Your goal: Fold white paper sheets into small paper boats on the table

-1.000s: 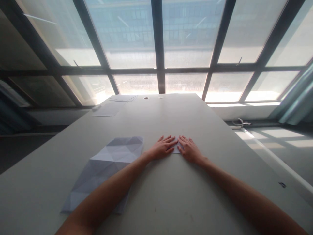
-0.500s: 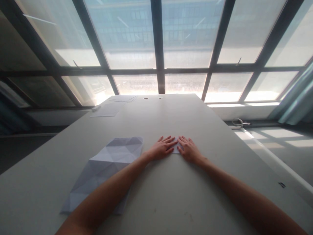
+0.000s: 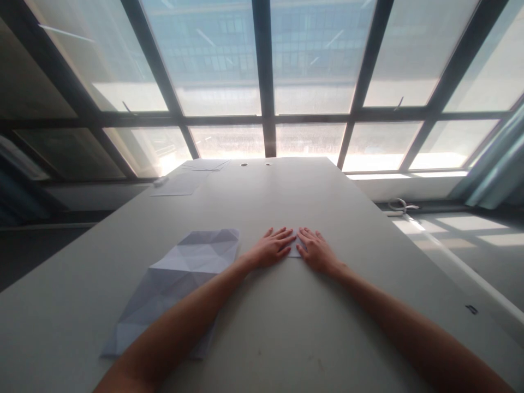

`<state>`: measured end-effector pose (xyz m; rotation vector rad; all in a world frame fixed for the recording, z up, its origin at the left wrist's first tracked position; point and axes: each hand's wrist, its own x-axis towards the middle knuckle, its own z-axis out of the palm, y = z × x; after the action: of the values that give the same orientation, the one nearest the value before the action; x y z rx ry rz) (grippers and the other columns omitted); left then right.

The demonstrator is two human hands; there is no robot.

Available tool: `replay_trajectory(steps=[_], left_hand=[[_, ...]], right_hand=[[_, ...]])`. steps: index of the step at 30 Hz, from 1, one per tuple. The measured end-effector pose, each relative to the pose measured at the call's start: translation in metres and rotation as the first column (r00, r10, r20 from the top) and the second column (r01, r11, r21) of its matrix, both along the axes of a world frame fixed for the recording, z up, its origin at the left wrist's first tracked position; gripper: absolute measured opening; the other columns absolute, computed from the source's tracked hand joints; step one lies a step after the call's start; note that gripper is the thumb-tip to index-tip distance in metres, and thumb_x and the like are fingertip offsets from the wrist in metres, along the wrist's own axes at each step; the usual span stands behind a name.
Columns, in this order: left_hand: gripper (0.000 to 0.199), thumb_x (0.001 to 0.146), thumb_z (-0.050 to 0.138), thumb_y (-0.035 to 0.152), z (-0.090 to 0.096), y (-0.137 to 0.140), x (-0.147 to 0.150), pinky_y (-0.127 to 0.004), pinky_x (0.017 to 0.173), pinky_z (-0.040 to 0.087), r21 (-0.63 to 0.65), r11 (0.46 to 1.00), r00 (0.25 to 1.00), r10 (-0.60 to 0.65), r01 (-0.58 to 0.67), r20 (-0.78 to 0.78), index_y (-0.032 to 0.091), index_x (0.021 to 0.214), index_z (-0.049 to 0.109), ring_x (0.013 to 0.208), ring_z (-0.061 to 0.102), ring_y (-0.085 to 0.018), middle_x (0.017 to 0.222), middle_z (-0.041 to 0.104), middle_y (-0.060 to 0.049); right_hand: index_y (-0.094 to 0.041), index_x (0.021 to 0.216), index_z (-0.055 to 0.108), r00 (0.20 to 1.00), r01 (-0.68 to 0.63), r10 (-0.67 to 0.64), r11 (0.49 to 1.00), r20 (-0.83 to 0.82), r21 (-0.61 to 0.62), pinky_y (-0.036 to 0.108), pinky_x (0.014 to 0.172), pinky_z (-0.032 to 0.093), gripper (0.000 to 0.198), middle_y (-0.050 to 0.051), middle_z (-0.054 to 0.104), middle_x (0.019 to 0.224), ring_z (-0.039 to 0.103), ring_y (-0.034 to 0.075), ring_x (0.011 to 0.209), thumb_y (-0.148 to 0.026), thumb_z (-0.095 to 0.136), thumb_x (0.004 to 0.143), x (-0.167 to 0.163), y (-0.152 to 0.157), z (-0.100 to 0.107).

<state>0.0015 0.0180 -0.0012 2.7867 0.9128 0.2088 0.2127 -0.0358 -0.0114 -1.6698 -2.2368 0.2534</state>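
A small piece of white paper (image 3: 295, 251) lies on the table, mostly covered by my two hands. My left hand (image 3: 273, 246) rests flat on its left side with the fingers stretched out. From the other side, my right hand (image 3: 316, 250) lies flat over the right part, fingers spread and angled inward. The fingertips of both hands almost meet above the paper. Left of them a large creased sheet of paper (image 3: 176, 278) lies unfolded, showing many fold lines; my left forearm crosses over its lower right part.
The white table (image 3: 286, 196) runs away toward tall windows. Flat paper sheets (image 3: 177, 184) lie at its far left, a small white object (image 3: 160, 181) beside them. Two round holes are near the far edge. A small black mark (image 3: 471, 309) is at the right.
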Motion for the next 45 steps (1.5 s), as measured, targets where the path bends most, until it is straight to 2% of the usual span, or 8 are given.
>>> replay_trajectory(steps=[15, 17, 22, 28, 34, 36, 39, 45], left_hand=[[0.052, 0.101, 0.029, 0.047, 0.001, -0.001, 0.001, -0.050, 0.118, 0.011, 0.003, 1.000, 1.000, 0.008, -0.008, -0.019, 0.034, 0.151, 0.029, 0.147, 0.020, -0.021, 0.159, 0.025, 0.000], [0.053, 0.101, 0.028, 0.046, -0.002, 0.000, 0.002, -0.051, 0.118, 0.010, 0.015, 0.999, 0.999, 0.051, -0.051, -0.016, 0.031, 0.152, 0.029, 0.147, 0.019, -0.021, 0.159, 0.025, -0.001], [0.059, 0.100, 0.027, 0.045, -0.009, 0.005, 0.003, -0.056, 0.117, 0.007, 0.031, 0.961, 0.960, 0.275, -0.274, -0.049, 0.020, 0.153, 0.025, 0.148, 0.015, -0.025, 0.160, 0.021, -0.007], [0.059, 0.100, 0.023, 0.044, -0.012, 0.009, 0.003, -0.056, 0.117, 0.008, 0.033, 0.943, 0.938, 0.334, -0.332, -0.093, 0.018, 0.154, 0.023, 0.149, 0.010, -0.026, 0.161, 0.017, -0.007], [0.050, 0.099, 0.026, 0.028, -0.011, 0.011, 0.002, -0.046, 0.118, 0.020, 0.015, 0.904, 0.899, 0.424, -0.428, 0.107, 0.017, 0.145, 0.042, 0.142, 0.032, -0.022, 0.151, 0.041, -0.009], [0.049, 0.097, 0.029, 0.024, -0.008, 0.012, 0.002, -0.041, 0.117, 0.025, -0.002, 0.911, 0.890, 0.403, -0.412, 0.214, 0.016, 0.142, 0.047, 0.139, 0.039, -0.021, 0.147, 0.047, -0.009], [0.050, 0.094, 0.032, 0.019, -0.004, 0.010, 0.003, -0.037, 0.118, 0.027, 0.017, 0.957, 0.914, 0.273, -0.291, 0.299, 0.017, 0.141, 0.048, 0.138, 0.040, -0.018, 0.145, 0.049, -0.006], [0.053, 0.097, 0.040, 0.038, -0.005, 0.000, 0.006, -0.044, 0.119, 0.020, 0.036, 0.993, 0.992, 0.111, -0.113, 0.065, 0.020, 0.147, 0.040, 0.145, 0.026, -0.023, 0.155, 0.034, -0.007]], right_hand=[[-0.013, 0.147, 0.039, 1.000, 0.006, -0.006, 1.000, 0.007, 0.002, 0.043, 0.118, 0.013, 0.056, 0.011, 0.036, 0.154, 0.026, 0.022, 0.144, -0.036, 0.040, 0.097, 0.000, 0.001, -0.001], [-0.012, 0.146, 0.041, 1.000, 0.014, -0.014, 1.000, 0.014, 0.009, 0.044, 0.118, 0.013, 0.055, 0.012, 0.037, 0.153, 0.027, 0.023, 0.144, -0.035, 0.041, 0.096, 0.000, 0.001, -0.001], [-0.013, 0.144, 0.045, 0.999, 0.032, -0.033, 0.999, 0.028, 0.022, 0.045, 0.118, 0.013, 0.053, 0.012, 0.040, 0.151, 0.030, 0.024, 0.142, -0.034, 0.043, 0.096, 0.000, 0.002, 0.000], [-0.015, 0.143, 0.046, 0.999, 0.040, -0.041, 0.999, 0.033, 0.016, 0.046, 0.118, 0.013, 0.051, 0.012, 0.041, 0.151, 0.030, 0.024, 0.142, -0.034, 0.045, 0.095, 0.001, 0.002, 0.002], [-0.015, 0.141, 0.049, 0.998, 0.057, -0.058, 0.998, 0.028, 0.018, 0.046, 0.117, 0.014, 0.049, 0.012, 0.044, 0.149, 0.032, 0.025, 0.141, -0.034, 0.047, 0.095, 0.001, 0.000, 0.004], [-0.015, 0.140, 0.050, 0.998, 0.059, -0.060, 0.998, 0.020, 0.023, 0.046, 0.117, 0.016, 0.049, 0.012, 0.045, 0.148, 0.033, 0.025, 0.141, -0.033, 0.047, 0.095, 0.001, 0.000, 0.005], [-0.017, 0.139, 0.051, 0.998, 0.063, -0.063, 0.998, 0.004, 0.027, 0.046, 0.117, 0.017, 0.047, 0.011, 0.046, 0.148, 0.033, 0.025, 0.141, -0.033, 0.047, 0.095, 0.001, -0.001, 0.005], [-0.017, 0.139, 0.051, 0.998, 0.065, -0.065, 0.997, -0.008, 0.028, 0.045, 0.117, 0.016, 0.048, 0.010, 0.047, 0.147, 0.034, 0.025, 0.140, -0.032, 0.049, 0.094, 0.002, 0.000, 0.003]])
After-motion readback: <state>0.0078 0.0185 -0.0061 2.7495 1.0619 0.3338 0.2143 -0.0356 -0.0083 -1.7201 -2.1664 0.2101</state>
